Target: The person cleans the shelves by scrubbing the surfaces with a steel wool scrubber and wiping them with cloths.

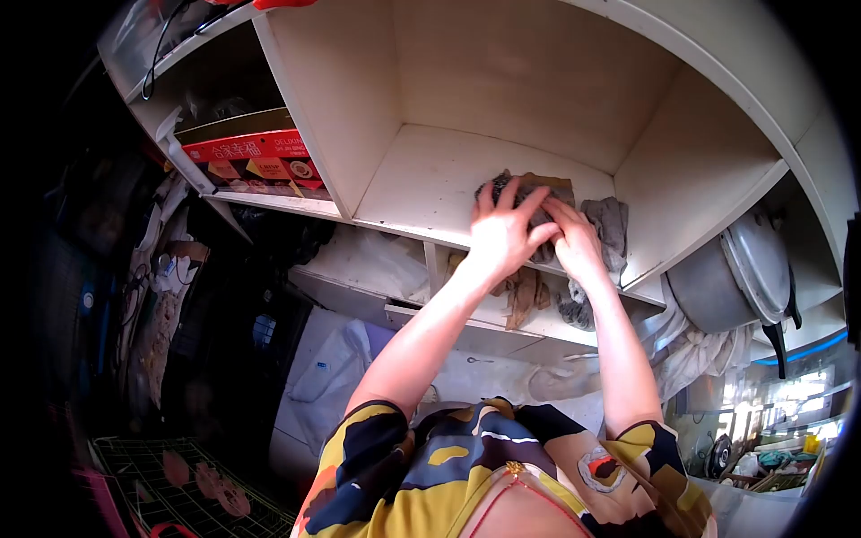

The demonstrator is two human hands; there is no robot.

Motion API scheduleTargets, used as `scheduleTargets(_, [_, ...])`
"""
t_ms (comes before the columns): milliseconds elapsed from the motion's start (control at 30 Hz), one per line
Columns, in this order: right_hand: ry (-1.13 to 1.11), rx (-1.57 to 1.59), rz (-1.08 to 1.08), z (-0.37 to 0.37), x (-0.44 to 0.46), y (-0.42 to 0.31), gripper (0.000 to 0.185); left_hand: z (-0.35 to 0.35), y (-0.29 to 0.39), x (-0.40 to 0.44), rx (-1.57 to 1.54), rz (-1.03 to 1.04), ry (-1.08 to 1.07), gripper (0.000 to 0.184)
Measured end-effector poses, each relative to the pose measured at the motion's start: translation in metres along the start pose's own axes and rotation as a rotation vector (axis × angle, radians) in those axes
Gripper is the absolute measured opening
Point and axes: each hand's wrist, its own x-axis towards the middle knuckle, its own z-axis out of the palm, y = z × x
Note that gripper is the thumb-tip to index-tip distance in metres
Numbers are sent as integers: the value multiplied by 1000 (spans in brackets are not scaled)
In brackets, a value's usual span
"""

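Observation:
Both of my hands are on a bundle of grey cloth on the white cabinet shelf (421,179). My left hand (504,229) lies with its fingers spread over the dark grey cloth (492,186). My right hand (576,238) has its fingers stretched out toward the left, near my left thumb, over the same bundle. A brownish piece of cloth or card (554,185) shows behind the fingers. Just right of my right hand lies another grey cloth (610,229), near the shelf's front edge. The cloth under my palms is hidden.
A red printed box (260,154) sits in the left compartment. A lower shelf holds a brown cloth (525,298) and a grey cloth (574,307). At right is a metal pot (717,278) with a black handle. A wire basket (193,484) is at lower left.

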Motion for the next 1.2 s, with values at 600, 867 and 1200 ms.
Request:
scheduleTargets(600, [-33, -66, -127, -12, -26, -29, 55, -21, -75, 8, 171, -64, -144, 32])
scheduleTargets(867, [103, -105, 47, -13, -18, 25, 37, 32, 3, 10, 30, -15, -132, 27])
scheduleTargets(1200, [176, 161, -38, -18, -34, 11, 49, -31, -83, 17, 317, -204, -220, 33])
